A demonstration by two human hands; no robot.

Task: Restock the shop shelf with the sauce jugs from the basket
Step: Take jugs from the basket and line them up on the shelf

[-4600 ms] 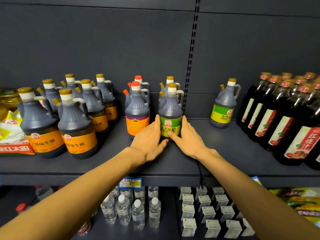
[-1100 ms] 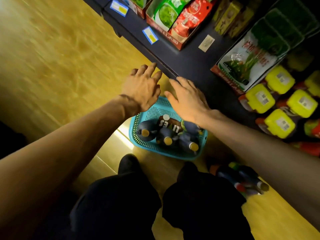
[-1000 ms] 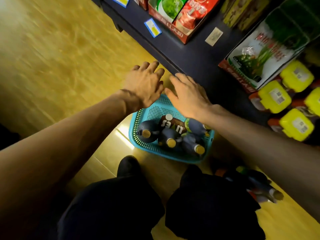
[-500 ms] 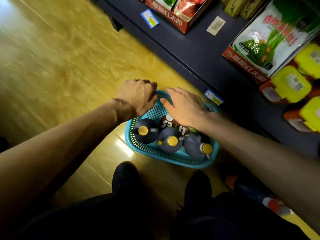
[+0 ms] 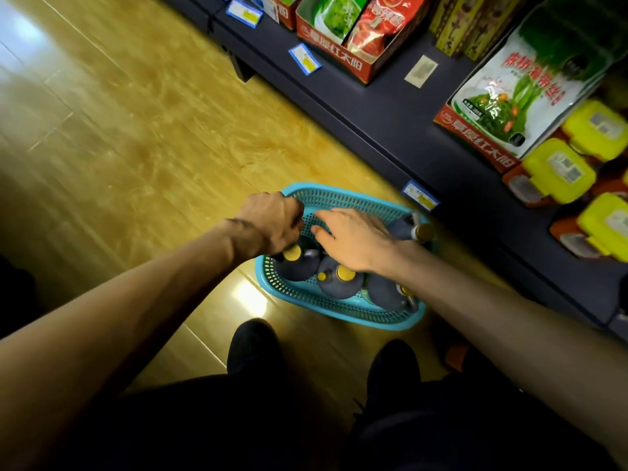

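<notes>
A turquoise perforated basket stands on the wooden floor in front of the shelf's bottom board. Several dark sauce jugs with yellow caps stand in it: a left jug, a middle jug, a right jug and one at the far corner. My left hand is curled into a fist right over the left jug's top; I cannot tell whether it holds anything. Over the middle of the basket, just above the jugs, my right hand hovers with its fingers spread.
The dark bottom shelf runs diagonally on the right, with red cartons of packets, a seaweed bag, yellow-lidded tubs and price tags. My two black shoes stand just before the basket. Wooden floor lies to the left.
I have turned from the upper shelf down to the floor basket. Over the last second both hands dropped toward the jugs, and the left hand's fingers curled into a fist.
</notes>
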